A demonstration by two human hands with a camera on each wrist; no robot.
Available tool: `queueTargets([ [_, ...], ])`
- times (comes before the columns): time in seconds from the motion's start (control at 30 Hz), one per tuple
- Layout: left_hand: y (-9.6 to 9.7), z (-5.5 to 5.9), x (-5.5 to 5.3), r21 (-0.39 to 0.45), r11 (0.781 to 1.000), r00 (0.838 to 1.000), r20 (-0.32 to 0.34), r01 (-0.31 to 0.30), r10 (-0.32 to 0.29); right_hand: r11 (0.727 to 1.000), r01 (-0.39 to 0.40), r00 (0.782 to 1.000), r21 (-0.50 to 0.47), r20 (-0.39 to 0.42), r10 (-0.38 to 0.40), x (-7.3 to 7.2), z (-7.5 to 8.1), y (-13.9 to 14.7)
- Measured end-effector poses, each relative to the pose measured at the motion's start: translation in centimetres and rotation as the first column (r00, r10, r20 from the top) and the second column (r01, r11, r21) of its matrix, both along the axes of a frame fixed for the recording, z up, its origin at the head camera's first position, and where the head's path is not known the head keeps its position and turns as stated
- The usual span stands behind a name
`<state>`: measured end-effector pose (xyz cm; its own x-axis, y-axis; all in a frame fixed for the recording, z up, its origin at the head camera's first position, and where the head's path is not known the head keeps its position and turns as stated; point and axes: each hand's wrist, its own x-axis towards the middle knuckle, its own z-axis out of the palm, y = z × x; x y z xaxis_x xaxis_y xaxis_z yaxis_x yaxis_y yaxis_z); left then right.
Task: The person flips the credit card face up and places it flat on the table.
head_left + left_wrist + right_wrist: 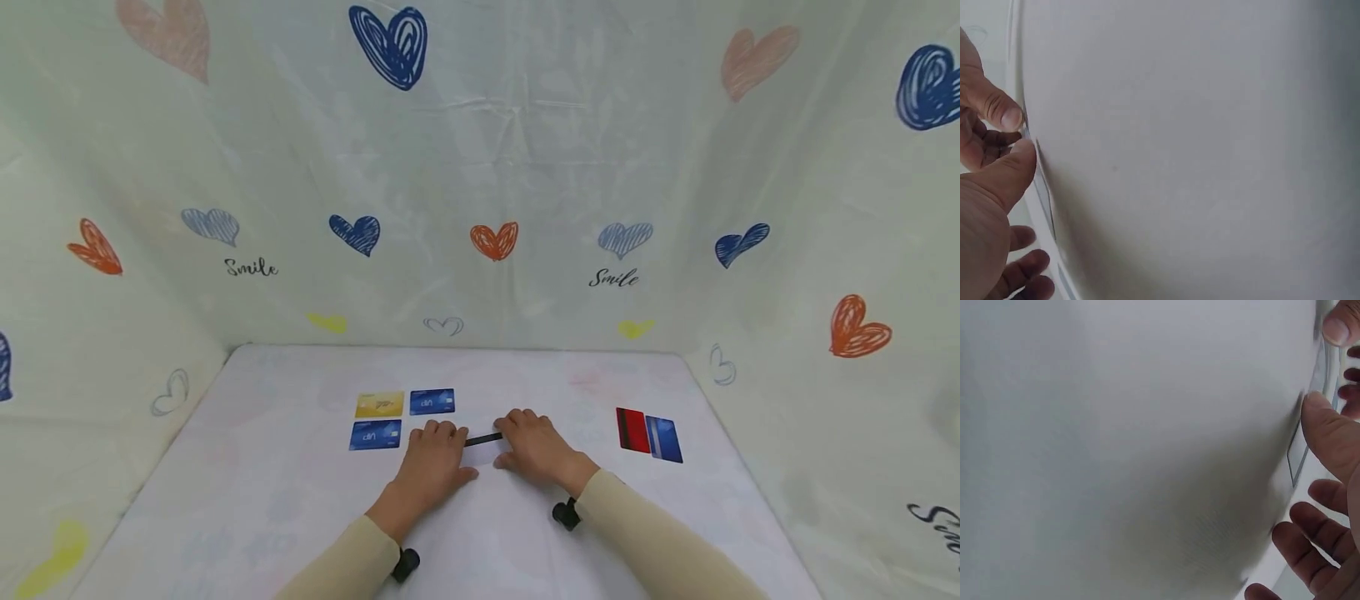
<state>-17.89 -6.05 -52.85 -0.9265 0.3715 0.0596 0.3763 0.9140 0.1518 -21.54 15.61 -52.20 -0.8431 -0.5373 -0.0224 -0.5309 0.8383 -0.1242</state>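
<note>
A pale, flat card (482,454) with a black stripe along its far edge lies between the two hands, low over the white table. My left hand (433,462) pinches its left end, thumb on the near side. At its right end my right hand (536,448) pinches it the same way. The left wrist view shows the card (1044,192) as a thin sliver past the left thumb (1022,150). In the right wrist view one corner of the card (1297,456) shows below the right thumb (1325,425). Fingers hide much of both ends.
Left of the hands lie a yellow card (379,405) and two blue cards, one at the back (432,402) and one nearer (375,435). On the right, a red card (633,431) sits beside a striped blue card (664,439). Heart-printed cloth (495,300) encloses the table.
</note>
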Motion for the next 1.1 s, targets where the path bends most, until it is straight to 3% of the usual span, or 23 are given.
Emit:
queueTargets([
  [0.1,0.0,0.2,-0.5,-0.011,1.000,1.000,0.003,-0.027,0.028,1.000,0.003,0.999,-0.005,0.044,-0.003,-0.9,0.3,-0.1],
  [0.27,-0.3,-0.3,-0.5,-0.016,0.999,0.999,0.039,-0.033,0.033,1.000,-0.006,0.997,-0.010,0.072,0.007,-1.1,0.2,-0.3],
  [0.47,-0.5,-0.7,-0.6,-0.005,1.000,0.999,0.016,-0.027,0.027,0.999,0.028,0.995,-0.041,0.096,-0.023,-1.2,0.4,-0.5],
  [1.1,-1.8,0.4,-1.2,-0.023,0.999,0.999,-0.034,0.027,-0.028,0.998,-0.002,0.997,-0.057,0.071,0.006,-0.6,0.3,-0.2],
])
